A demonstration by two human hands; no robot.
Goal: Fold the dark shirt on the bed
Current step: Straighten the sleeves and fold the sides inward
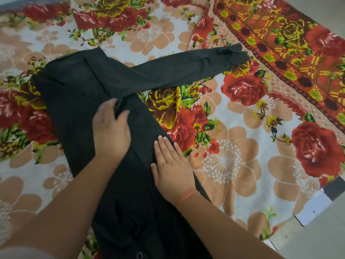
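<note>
The dark shirt (78,85) lies lengthwise on the floral bed sheet (233,165), its body running from the upper left down to the bottom middle. One long sleeve (186,68) stretches out to the upper right, ending in a cuff. My left hand (112,131) rests on the shirt's middle, with thumb and fingers pinching a fold of cloth near the sleeve's base. Flat on the shirt's right edge lies my right hand (171,165), fingers spread, pressing the cloth down. An orange thread band circles the right wrist.
A second patterned cloth (289,43) in red and yellow lies across the upper right of the bed. The bed's edge and pale floor (317,230) show at the lower right.
</note>
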